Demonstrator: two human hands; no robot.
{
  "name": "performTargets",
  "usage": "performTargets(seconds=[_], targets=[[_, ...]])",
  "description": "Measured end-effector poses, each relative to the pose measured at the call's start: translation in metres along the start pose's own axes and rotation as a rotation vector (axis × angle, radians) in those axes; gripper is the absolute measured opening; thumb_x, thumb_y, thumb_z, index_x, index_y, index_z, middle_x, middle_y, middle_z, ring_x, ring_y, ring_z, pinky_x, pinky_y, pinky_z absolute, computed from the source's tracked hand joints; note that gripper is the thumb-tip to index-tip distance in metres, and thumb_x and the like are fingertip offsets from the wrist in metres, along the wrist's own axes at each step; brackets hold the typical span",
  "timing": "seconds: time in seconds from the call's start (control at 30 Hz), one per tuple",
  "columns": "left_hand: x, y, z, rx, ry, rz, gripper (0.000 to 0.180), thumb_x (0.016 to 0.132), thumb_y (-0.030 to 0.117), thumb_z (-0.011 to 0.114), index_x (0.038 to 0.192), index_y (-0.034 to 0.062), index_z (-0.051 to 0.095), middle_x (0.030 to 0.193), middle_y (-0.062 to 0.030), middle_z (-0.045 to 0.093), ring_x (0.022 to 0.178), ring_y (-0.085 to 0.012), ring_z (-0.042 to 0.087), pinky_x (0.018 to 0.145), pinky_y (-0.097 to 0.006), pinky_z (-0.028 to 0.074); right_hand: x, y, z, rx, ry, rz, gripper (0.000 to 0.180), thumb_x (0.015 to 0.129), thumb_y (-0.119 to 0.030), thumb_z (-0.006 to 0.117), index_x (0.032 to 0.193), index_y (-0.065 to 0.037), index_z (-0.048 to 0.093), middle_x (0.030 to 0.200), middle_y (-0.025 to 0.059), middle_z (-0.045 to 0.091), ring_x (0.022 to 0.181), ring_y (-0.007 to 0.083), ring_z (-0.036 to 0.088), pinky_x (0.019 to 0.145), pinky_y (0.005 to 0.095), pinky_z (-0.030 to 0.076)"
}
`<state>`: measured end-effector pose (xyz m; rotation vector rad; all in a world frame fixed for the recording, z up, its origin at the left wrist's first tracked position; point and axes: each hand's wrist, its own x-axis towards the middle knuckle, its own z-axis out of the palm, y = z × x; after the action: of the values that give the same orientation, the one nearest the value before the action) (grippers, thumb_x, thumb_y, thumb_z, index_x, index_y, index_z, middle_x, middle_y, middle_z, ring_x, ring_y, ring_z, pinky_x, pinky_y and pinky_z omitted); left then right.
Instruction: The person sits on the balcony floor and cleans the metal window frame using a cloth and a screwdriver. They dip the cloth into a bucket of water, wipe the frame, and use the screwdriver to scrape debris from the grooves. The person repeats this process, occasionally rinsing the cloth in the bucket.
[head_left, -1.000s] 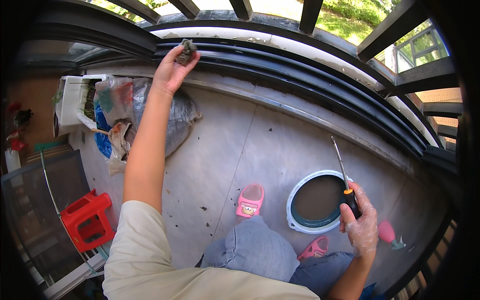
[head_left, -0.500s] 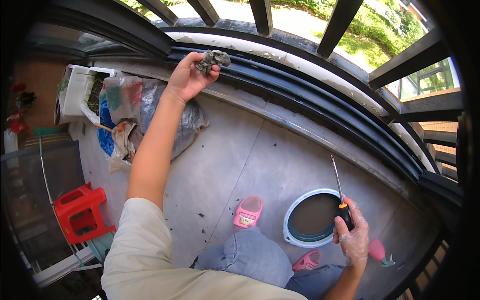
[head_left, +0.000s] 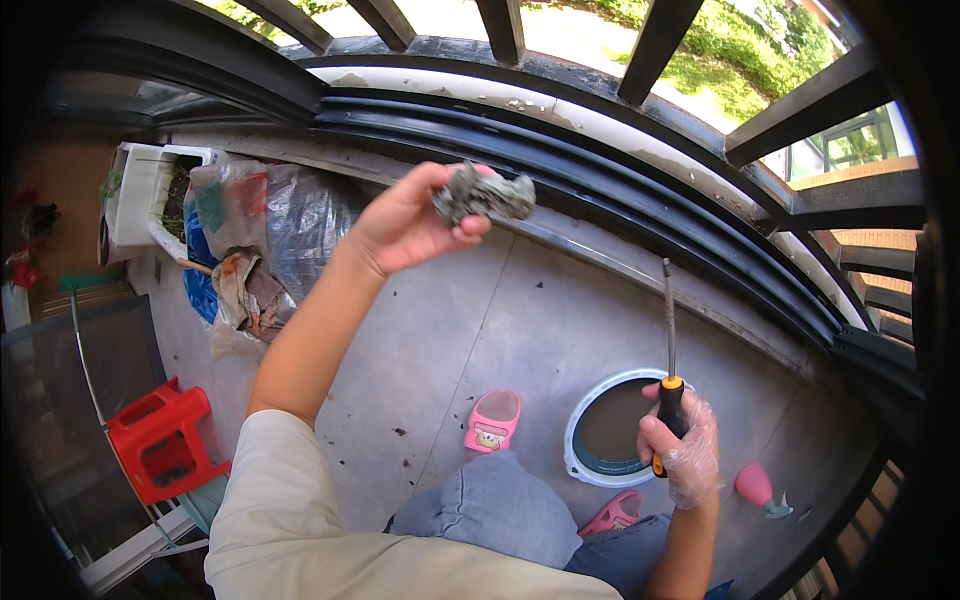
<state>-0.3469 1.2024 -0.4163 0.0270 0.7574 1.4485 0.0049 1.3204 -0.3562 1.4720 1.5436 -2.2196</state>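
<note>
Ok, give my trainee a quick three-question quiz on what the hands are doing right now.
1. True or false: the left hand holds a grey wad of debris.
2. What does the right hand grip? A) brush B) screwdriver C) cup
3. Fill in: the bucket stands on the floor beside a pink ____.

Key: 1 true; 2 B; 3 slipper.

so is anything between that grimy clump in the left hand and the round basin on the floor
Nothing visible blocks it. The left hand holds the grimy clump up in open air, and only bare floor lies between it and the basin. The right hand holds a screwdriver upright at the basin's right rim.
</note>
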Motion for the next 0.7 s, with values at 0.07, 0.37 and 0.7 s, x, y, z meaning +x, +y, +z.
performTargets(seconds=[0.07, 0.37, 0.7], targets=[[-0.002, -0.027, 0.011, 0.023, -0.119, -0.059, 0.033, 0.091, 0.025, 0.052, 0.118, 0.0046, 0.054, 0.1, -0.01, 0.058, 0.075, -0.0172, 0.051, 0.067, -0.029, 0.045, 0.007, 0.005, 0.01, 0.177, -0.017, -0.024, 0.023, 0.082, -0.001, 0.065, 0.101, -0.003, 0.052, 0.069, 0.0037, 0.054, 0.055, 0.0106, 0.052, 0.05, 0.0231, 0.039], [-0.041, -0.056, 0.032, 0.271, -0.031, -0.189, 0.047, 0.081, 0.021, 0.072, 0.119, 0.0041, 0.05, 0.103, -0.0077, 0.06, 0.084, -0.0129, 0.058, 0.07, -0.027, 0.047, 0.055, -0.005, 0.047, 0.42, -0.15, -0.279, 0.029, 0.086, -0.008, 0.062, 0.111, 0.002, 0.05, 0.129, 0.0158, 0.049, 0.118, 0.0263, 0.052, 0.094, 0.0423, 0.051], [-0.038, -0.084, 0.032, 0.611, 0.193, 0.263, 0.036, 0.088, 0.004, 0.064, 0.119, 0.0022, 0.047, 0.111, -0.0078, 0.058, 0.097, -0.0143, 0.059, 0.085, -0.028, 0.05, 0.078, 0.009, 0.093, 0.581, -0.191, -0.252, 0.029, 0.089, -0.014, 0.062, 0.111, 0.001, 0.051, 0.119, 0.015, 0.056, 0.109, 0.025, 0.058, 0.1, 0.0424, 0.047]])
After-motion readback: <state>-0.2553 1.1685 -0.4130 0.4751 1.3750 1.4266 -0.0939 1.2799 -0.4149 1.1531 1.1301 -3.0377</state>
